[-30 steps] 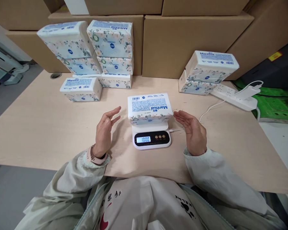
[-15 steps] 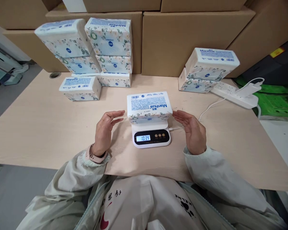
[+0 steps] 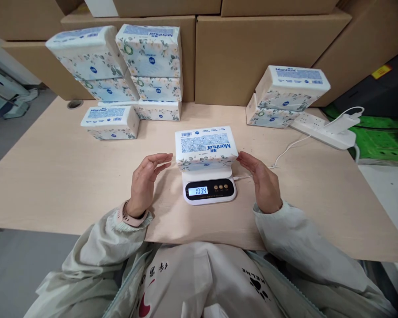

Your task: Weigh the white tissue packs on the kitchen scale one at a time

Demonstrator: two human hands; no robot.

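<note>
A tissue pack with blue print and a floral side lies on a white digital scale, whose lit display reads 103.4. My left hand is open just left of the pack, fingers pointing towards it with a small gap. On the other side my right hand is open too, its fingertips beside the pack's right edge; whether they touch it I cannot tell. Neither hand holds anything.
Stacked tissue packs stand at the back left, with a single pack before them. Two more packs are piled at the back right beside a white power strip. Cardboard boxes line the table's back.
My right hand has shifted slightly left, closer to the pack, and turned a little. My left hand, the pack and the reading look the same.
</note>
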